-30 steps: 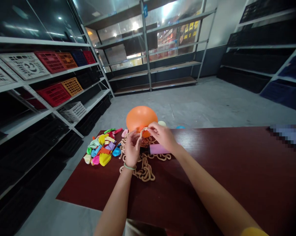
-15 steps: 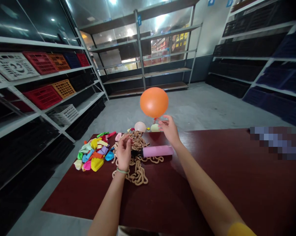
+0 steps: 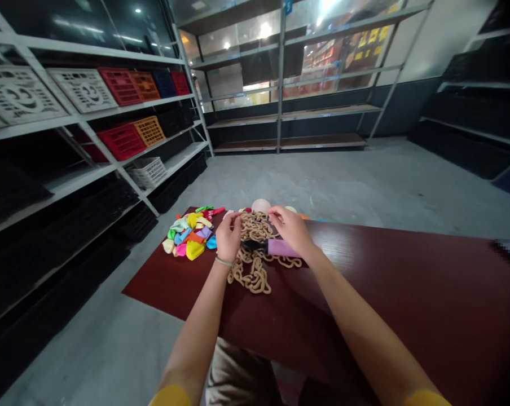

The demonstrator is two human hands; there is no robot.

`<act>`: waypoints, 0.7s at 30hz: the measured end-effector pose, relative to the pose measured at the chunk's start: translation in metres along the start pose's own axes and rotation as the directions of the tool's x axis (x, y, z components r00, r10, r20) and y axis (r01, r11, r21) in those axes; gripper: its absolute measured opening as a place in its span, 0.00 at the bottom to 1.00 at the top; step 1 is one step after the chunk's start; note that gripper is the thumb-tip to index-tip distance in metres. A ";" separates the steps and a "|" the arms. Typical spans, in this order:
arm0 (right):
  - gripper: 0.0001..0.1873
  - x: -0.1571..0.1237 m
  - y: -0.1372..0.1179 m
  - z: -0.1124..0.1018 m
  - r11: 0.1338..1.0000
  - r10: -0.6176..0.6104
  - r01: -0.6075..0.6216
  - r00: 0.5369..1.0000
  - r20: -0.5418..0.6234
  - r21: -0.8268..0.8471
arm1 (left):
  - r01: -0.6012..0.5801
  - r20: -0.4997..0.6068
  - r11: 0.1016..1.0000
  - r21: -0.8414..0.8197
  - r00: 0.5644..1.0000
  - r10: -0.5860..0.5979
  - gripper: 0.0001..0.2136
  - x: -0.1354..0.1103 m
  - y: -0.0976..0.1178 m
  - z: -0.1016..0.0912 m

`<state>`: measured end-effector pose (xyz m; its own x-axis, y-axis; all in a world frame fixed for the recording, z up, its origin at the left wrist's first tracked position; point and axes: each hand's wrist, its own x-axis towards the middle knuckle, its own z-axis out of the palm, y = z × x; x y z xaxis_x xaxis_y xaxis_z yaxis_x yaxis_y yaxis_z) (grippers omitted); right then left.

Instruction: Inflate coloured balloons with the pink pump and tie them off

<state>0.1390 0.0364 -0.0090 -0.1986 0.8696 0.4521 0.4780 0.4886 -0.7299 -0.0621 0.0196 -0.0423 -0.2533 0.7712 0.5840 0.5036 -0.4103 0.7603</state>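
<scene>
My left hand (image 3: 228,237), a pale green band at its wrist, hovers at the left side of a heap of tan, rope-like loops (image 3: 255,225). Its fingers are loosely curved and apart, with nothing visible in them. Over the heap's right side, my right hand (image 3: 292,230) reaches leftward, fingers slightly bent and apart, also without a visible object. A pink balloon pump (image 3: 279,248) with a black end lies across the loops, partly covered by my right hand. Left of the heap is a pile of colourful limp balloons (image 3: 191,234).
Beyond the far edge of the dark red table (image 3: 365,282) show a pale pink inflated balloon (image 3: 261,205) and a sliver of orange balloon (image 3: 304,216). Shelving with white crates (image 3: 83,90) and coloured crates stands left; a bare-looking rack (image 3: 280,115) stands behind.
The orange balloon by my right hand has dropped away; an orange bit shows behind the table edge. My right hand has come lower and nearer my left. The view has swung left.
</scene>
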 end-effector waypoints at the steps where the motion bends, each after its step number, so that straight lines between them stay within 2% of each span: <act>1: 0.09 -0.001 -0.004 0.002 0.999 -0.027 0.028 0.999 0.024 -0.030 | -0.005 -0.003 1.000 0.020 1.000 0.005 0.10 0.004 0.001 -0.007; 5: 0.10 -0.006 -0.013 0.013 0.991 -0.071 0.080 0.994 0.086 -0.103 | -0.024 0.046 0.988 0.149 0.999 0.017 0.08 0.006 -0.009 -0.044; 8: 0.10 -0.011 -0.016 0.029 0.978 -0.107 0.131 0.982 0.153 -0.160 | -0.034 0.123 0.942 0.333 0.992 -0.007 0.07 -0.008 -0.032 -0.072; 10: 0.10 -0.017 -0.017 0.041 0.965 -0.136 0.177 0.968 0.209 -0.191 | -0.056 0.180 0.872 0.486 0.983 -0.038 0.07 -0.020 -0.049 -0.084; 13: 0.09 -0.025 -0.017 0.058 0.952 -0.175 0.233 0.946 0.271 -0.201 | -0.072 0.235 0.748 0.660 0.965 -0.115 0.08 -0.035 -0.067 -0.090; 16: 0.09 -0.031 -0.014 0.069 0.933 -0.232 0.298 0.927 0.293 -0.202 | -0.032 0.229 0.684 0.729 0.953 -0.200 0.07 -0.040 -0.072 -0.085; 18: 0.09 -0.032 -0.013 0.072 0.917 -0.273 0.341 0.915 0.297 -0.206 | -0.009 0.219 0.682 0.731 0.950 -0.223 0.06 -0.040 -0.071 -0.082; 21: 0.09 -0.032 -0.015 0.070 0.900 -0.313 0.381 0.902 0.298 -0.210 | 0.008 0.183 0.743 0.669 0.968 -0.175 0.07 -0.039 -0.066 -0.081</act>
<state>0.0781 0.0061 -0.0483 -0.5836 0.6528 0.4830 0.5345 0.7566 -0.3767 -0.1525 -0.0232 -0.0926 -0.1820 0.9068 0.3802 0.9248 0.0265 0.3795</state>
